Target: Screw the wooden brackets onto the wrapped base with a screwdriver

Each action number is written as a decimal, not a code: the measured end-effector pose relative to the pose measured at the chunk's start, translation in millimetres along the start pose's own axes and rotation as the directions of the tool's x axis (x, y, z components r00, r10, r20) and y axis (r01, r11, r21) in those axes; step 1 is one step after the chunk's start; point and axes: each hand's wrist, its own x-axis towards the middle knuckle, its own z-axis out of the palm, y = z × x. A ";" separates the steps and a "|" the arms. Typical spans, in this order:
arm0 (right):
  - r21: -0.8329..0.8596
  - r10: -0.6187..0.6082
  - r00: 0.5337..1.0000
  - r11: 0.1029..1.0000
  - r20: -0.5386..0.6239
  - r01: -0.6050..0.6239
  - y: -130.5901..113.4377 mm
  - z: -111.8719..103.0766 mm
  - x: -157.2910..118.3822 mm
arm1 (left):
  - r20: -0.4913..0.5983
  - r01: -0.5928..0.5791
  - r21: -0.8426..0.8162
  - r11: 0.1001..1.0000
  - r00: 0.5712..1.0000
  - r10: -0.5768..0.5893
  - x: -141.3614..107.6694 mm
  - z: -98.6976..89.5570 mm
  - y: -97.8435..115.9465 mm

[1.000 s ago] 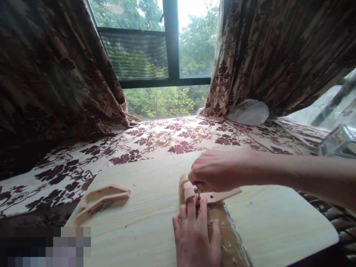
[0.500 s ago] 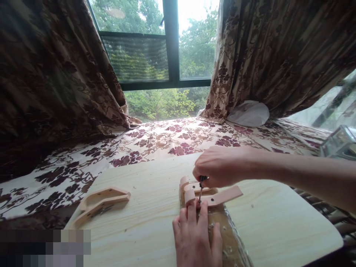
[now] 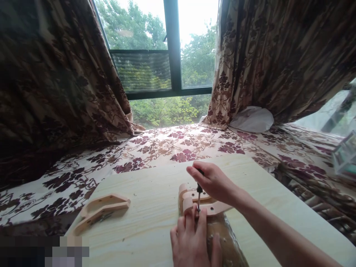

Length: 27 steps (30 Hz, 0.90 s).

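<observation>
My right hand [image 3: 213, 181] is closed round the dark handle of a screwdriver [image 3: 199, 188]. The screwdriver stands upright, its tip at a hole near the bent end of a pale wooden bracket [image 3: 218, 207]. Beside that tip, my left hand [image 3: 190, 241] lies with fingers stretched and spread, its fingertips pressing on the bracket's near edge. Any screw under the tip is too small to make out. The bracket, with dark holes along its two arms, rests on a brown block [image 3: 219, 230] wrapped in shiny clear plastic.
A second bent wooden bracket [image 3: 105, 204] lies on the left of the light wooden board [image 3: 150, 189], small dark screws beside it. Behind are a floral cloth [image 3: 172, 144], a white plastic bag [image 3: 254, 119] and curtains. A clear box [image 3: 346, 154] stands far right.
My right hand has risen and turned on the screwdriver, the forearm now slanting from the lower right. My left hand stays on the bracket. The view has tilted slightly up.
</observation>
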 end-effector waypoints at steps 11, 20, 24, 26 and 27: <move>0.895 0.264 0.964 0.424 0.022 -0.137 -7.6 42.1 -8.4 | -0.022 0.057 0.006 0.998 0.998 -0.057 0.8 1.8 7.9; 0.907 0.283 0.956 0.379 0.072 -0.181 -4.5 42.2 -17.3 | -0.060 0.031 0.031 0.999 0.998 -0.029 1.6 2.6 6.8; 0.920 0.271 0.961 0.358 0.058 -0.157 -6.5 41.7 -22.2 | -0.068 0.038 0.042 0.998 0.997 -0.035 1.8 2.8 7.1; 0.919 0.267 0.962 0.365 0.052 -0.151 -6.3 41.8 -23.7 | -0.067 0.051 0.036 0.998 0.997 -0.049 1.6 3.2 8.3; 0.918 0.269 0.962 0.368 0.047 -0.148 -5.9 41.9 -24.4 | -0.065 0.059 0.030 0.998 0.996 -0.057 1.4 3.4 8.9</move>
